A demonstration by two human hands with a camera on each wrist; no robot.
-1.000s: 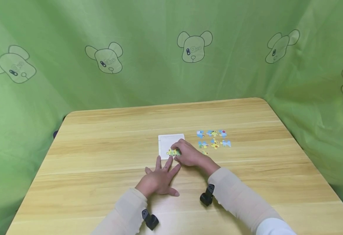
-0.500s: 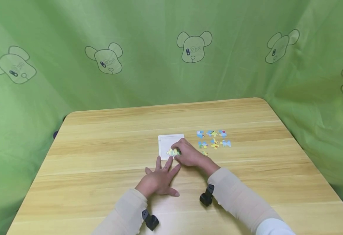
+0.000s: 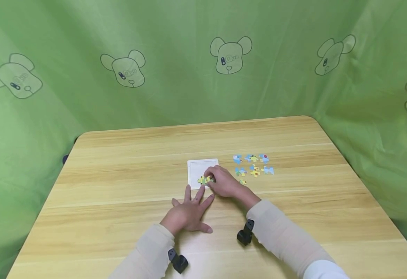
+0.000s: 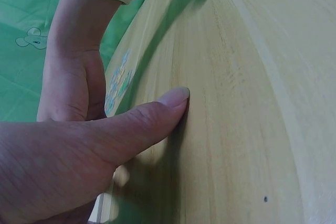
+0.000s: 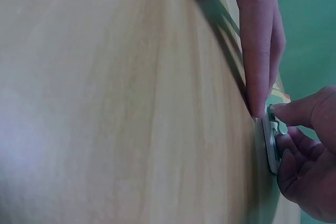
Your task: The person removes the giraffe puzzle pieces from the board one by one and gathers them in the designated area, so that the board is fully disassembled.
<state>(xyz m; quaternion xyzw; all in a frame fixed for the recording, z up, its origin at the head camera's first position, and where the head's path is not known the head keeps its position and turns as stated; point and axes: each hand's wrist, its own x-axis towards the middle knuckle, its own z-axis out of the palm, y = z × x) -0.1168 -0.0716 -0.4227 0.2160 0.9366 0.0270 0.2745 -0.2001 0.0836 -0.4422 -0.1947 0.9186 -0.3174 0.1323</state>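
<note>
In the head view a white puzzle tray [image 3: 197, 167] lies on the table, with joined yellow-green jigsaw pieces [image 3: 201, 180] in its near part. My right hand [image 3: 224, 183] is over the tray's near right corner. Seen from the right wrist, its thumb and a finger pinch a green jigsaw piece [image 5: 279, 121] at the tray edge; the fingers hide much of that corner. My left hand [image 3: 190, 214] lies palm down with fingers spread, its fingertips against the near edge of the tray. Its thumb [image 4: 157, 113] rests on the wood in the left wrist view.
Loose jigsaw pieces [image 3: 255, 171], several in rough rows, lie right of the tray. The wooden table [image 3: 126, 170] reaches back to a green curtain [image 3: 175, 97] printed with bear heads. Each sleeve carries a black wrist camera [image 3: 245, 232].
My right fingers have shifted slightly at the tray corner, and the joined pieces there look differently tilted than before. My left hand stays where it was.
</note>
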